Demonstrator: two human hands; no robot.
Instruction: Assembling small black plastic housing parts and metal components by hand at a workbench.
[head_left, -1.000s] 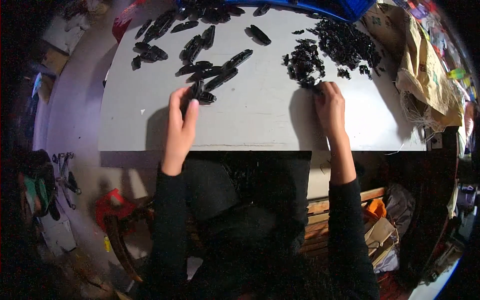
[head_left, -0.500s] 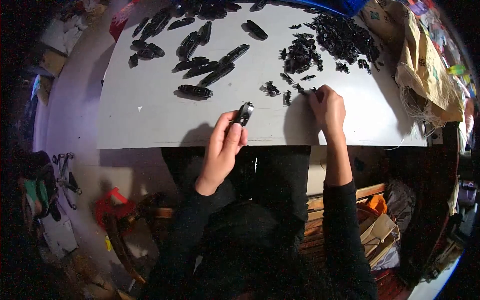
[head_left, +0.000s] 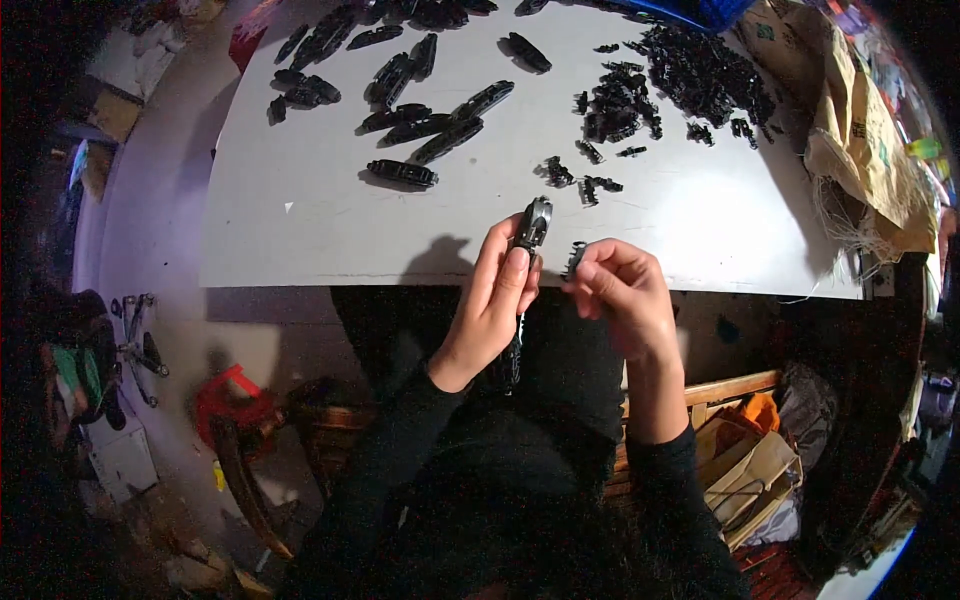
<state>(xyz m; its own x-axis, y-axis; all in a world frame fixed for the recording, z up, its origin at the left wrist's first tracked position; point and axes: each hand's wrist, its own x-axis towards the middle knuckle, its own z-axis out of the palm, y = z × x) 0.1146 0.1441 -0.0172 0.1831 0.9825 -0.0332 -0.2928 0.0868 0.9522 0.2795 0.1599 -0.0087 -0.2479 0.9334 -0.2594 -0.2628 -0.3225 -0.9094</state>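
Observation:
My left hand [head_left: 492, 305] is closed round a long black plastic part [head_left: 537, 222], whose glossy upper end sticks out above the thumb. Just to its right, my right hand [head_left: 630, 295] pinches a small black toothed clip [head_left: 575, 260] between thumb and fingertips. The two pieces are apart, both over the table's near edge. Beyond the hands, a few loose small black clips [head_left: 600, 187] lie on the white table [head_left: 320, 240]. To the left of those rests a long black part [head_left: 402, 173] like the one I hold.
Several more long black parts [head_left: 435, 130] are spread over the table's far left. A heap of small black clips [head_left: 700, 75] covers the far right, near a blue container [head_left: 700, 12]. A frayed woven sack [head_left: 870, 150] hangs at the right edge. A red stool [head_left: 235, 400] stands below left.
My right hand has come from the loose clips back toward me, now with a small clip in its fingers. The left hand, still holding the long part, has shifted right, closer to it.

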